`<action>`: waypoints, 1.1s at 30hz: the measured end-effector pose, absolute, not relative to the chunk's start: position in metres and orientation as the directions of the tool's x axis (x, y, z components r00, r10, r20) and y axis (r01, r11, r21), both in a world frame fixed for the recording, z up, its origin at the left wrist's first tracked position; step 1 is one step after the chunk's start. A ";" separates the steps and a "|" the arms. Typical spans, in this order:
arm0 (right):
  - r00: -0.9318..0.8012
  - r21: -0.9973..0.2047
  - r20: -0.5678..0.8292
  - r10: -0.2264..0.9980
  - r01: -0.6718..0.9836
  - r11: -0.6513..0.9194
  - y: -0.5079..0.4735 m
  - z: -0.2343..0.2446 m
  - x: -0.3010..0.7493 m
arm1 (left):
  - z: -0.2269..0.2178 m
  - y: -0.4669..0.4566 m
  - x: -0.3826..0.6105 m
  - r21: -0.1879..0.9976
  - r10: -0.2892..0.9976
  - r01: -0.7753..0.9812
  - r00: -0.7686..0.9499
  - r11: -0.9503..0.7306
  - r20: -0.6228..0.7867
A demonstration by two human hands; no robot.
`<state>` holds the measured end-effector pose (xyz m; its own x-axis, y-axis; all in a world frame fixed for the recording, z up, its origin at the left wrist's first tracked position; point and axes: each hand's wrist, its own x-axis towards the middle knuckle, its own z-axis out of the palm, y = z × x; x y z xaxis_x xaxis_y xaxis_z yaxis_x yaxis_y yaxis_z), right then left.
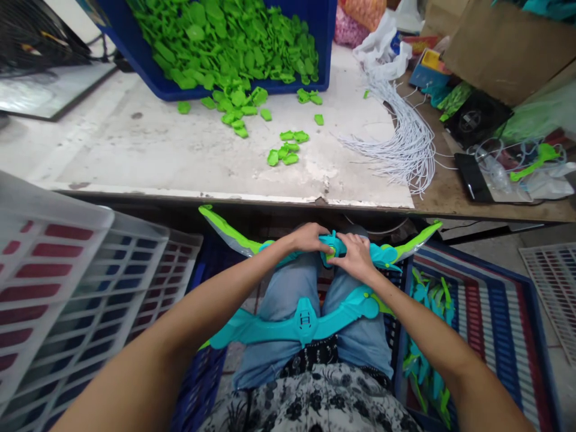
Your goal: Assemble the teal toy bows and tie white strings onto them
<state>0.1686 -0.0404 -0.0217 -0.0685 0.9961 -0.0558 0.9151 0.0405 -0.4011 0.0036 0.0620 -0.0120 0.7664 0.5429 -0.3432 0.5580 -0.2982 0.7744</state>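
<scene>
Across my knees lies a turquoise toy bow (382, 255) with bright green limbs at both ends. My left hand (309, 237) is closed on its middle from the left. My right hand (355, 257) grips the same middle part from the right, with the thumbs close together. Between the thumbs a small green piece (330, 251) shows at the bow's centre, partly covered by fingers. A second turquoise toy bow (279, 329) rests on my lap nearer my body, untouched by either hand, its raised centre plate facing up.
On the worktable (180, 162) stands a blue bin (327, 60) of green plastic pieces (234, 42), with several spilled in front. White cords (405, 141) lie to the right. White crates (90, 288) are at my left; a blue crate (495, 288) at my right holds bow parts (427, 336).
</scene>
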 end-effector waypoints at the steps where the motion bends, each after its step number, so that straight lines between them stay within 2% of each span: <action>1: -0.067 -0.380 -0.084 0.994 0.925 0.030 -0.038 -0.019 0.168 | -0.011 0.061 0.004 0.754 0.549 0.568 0.765 -0.329 -0.337; 5: -0.073 -0.347 -0.147 0.986 0.938 0.018 -0.034 -0.013 0.166 | -0.005 0.055 0.005 0.605 0.582 0.645 0.739 -0.467 -0.339; 8: -0.090 -0.327 -0.156 0.984 0.944 0.034 -0.034 -0.013 0.164 | -0.003 0.050 0.008 0.506 0.625 0.710 0.690 -0.490 -0.364; 14: -0.140 -0.258 -0.128 0.982 0.961 0.103 -0.037 -0.012 0.168 | 0.003 0.034 0.008 0.451 0.703 0.748 0.642 -0.487 -0.306; 16: -0.270 -0.306 -0.179 0.946 0.929 0.208 -0.031 0.002 0.176 | 0.005 0.023 0.004 0.440 0.704 0.731 0.660 -0.522 -0.262; 18: -0.428 -0.416 -0.209 0.879 0.853 0.316 -0.016 0.025 0.182 | 0.002 0.011 -0.001 0.405 0.687 0.685 0.707 -0.606 -0.169; 20: -0.488 -0.500 -0.136 0.862 0.785 0.366 0.010 0.050 0.179 | -0.005 0.000 -0.006 0.343 0.669 0.642 0.742 -0.686 -0.049; 22: -0.430 -0.482 0.010 0.903 0.789 0.381 0.044 0.069 0.164 | -0.015 -0.009 -0.009 0.306 0.660 0.621 0.750 -0.722 0.036; 24: -0.333 -0.386 0.146 0.931 0.848 0.364 0.082 0.077 0.138 | -0.024 -0.018 -0.012 0.312 0.650 0.603 0.757 -0.734 0.069; 26: -0.261 -0.286 0.217 0.941 0.904 0.317 0.116 0.076 0.110 | -0.029 -0.032 -0.017 0.340 0.645 0.588 0.761 -0.734 0.074; 30: -0.175 -0.186 0.211 0.962 0.959 0.215 0.156 0.065 0.069 | -0.022 -0.079 -0.044 0.439 0.728 0.640 0.683 -0.631 0.050; 33: -0.193 -0.160 0.192 0.962 0.961 0.225 0.160 0.061 0.065 | -0.018 -0.124 -0.076 0.496 0.796 0.705 0.604 -0.507 -0.045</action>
<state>0.0647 0.1602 0.0608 -0.1934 0.9622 0.1916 0.9611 0.2251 -0.1602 -0.0764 -0.1238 -0.0181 0.6041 0.7956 -0.0453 0.7050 -0.5072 0.4957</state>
